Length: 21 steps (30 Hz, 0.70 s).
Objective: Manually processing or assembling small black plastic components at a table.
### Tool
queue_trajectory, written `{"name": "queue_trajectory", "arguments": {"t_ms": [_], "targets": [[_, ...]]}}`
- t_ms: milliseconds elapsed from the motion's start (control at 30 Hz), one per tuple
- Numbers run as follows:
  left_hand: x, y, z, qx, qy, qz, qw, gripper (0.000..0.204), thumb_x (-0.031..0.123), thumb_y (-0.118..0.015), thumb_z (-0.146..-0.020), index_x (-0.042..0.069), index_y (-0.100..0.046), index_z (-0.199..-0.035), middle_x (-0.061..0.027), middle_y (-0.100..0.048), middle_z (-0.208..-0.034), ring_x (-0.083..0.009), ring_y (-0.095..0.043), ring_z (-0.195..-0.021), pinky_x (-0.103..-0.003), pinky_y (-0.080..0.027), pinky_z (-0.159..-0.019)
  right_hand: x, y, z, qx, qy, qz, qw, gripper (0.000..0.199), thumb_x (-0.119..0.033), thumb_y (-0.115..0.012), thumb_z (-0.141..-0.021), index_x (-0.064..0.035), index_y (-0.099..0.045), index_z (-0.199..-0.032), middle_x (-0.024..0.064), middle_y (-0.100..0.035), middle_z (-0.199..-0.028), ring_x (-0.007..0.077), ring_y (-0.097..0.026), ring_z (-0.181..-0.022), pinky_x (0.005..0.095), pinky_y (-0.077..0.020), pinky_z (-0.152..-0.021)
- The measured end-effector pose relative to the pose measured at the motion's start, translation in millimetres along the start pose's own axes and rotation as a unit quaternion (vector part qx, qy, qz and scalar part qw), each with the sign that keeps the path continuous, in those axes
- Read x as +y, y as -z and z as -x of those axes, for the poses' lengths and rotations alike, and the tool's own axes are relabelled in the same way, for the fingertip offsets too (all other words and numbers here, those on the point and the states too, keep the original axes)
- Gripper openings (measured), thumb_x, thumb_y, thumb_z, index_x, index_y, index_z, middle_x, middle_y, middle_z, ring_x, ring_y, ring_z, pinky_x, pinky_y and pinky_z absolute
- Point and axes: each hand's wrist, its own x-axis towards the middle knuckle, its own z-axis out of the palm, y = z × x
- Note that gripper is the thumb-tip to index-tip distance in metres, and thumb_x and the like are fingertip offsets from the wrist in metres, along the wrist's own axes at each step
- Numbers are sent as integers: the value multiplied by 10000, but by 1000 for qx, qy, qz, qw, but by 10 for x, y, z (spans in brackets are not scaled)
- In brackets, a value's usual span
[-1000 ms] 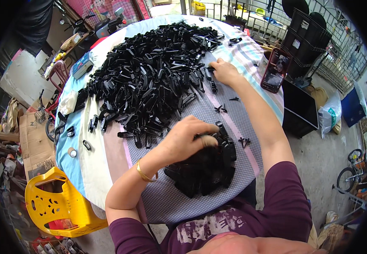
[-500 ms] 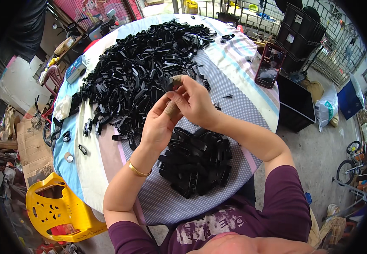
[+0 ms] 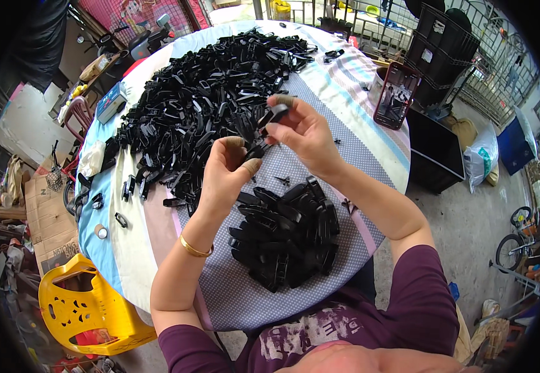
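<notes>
My left hand (image 3: 223, 177) pinches a small black plastic part (image 3: 256, 151) between taped thumb and finger. Just above it to the right, my right hand (image 3: 309, 135) grips a black curved plastic piece (image 3: 277, 114), also with tape on a finger. The two pieces come close together between my hands; I cannot tell whether they touch. Behind my hands spreads a large heap of loose black plastic parts (image 3: 201, 93). Closer to me lies a smaller pile of black plastic parts (image 3: 282, 239). A tiny black scrap (image 3: 282, 180) lies between that pile and my hands.
The round table (image 3: 232, 311) wears a patterned cloth. A phone (image 3: 397, 96) stands at its right edge, near a black bin (image 3: 435, 152) and stacked black crates (image 3: 441, 50). A yellow chair (image 3: 86, 304) is at the left. A blue-and-white box (image 3: 111, 102) rests on the far left edge.
My hands have drawn apart, the right one moving up and right, each with a black piece showing. Small black scraps now lie on the cloth near the smaller pile.
</notes>
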Motion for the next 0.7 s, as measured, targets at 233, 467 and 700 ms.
{"name": "queue_trajectory", "arguments": {"t_ms": [233, 467, 700], "targets": [[120, 30, -11, 3, -23, 166, 986, 362, -48, -653, -753, -24, -524, -1091, -53, -599, -958, -103, -568, -868, -228, -462, -806, 84, 23, 85, -88, -75, 157, 981, 286, -69, -688, -751, 7, -573, -1002, 38, -619, -897, 85, -586, -823, 225, -482, -736], [42, 54, -28, -16, -25, 206, 978, 386, -55, -646, -768, -33, -561, -1143, -52, -626, -963, -95, -585, -843, -212, -485, -772, 72, 5, 108, -81, -21, 203, 976, 216, -85, -697, -760, -1, -609, -940, 20, -630, -805, 63, -590, -731, 203, -486, -663], [24, 71, -14, 10, -48, 126, 991, 385, -52, -650, -770, -35, -568, -1146, -76, -636, -1010, -97, -589, -880, -210, -486, -786, 29, -49, 109, -87, 58, 342, 934, 199, -77, -723, -720, -1, -615, -869, 34, -614, -754, 86, -585, -654, 225, -471, -584]]}}
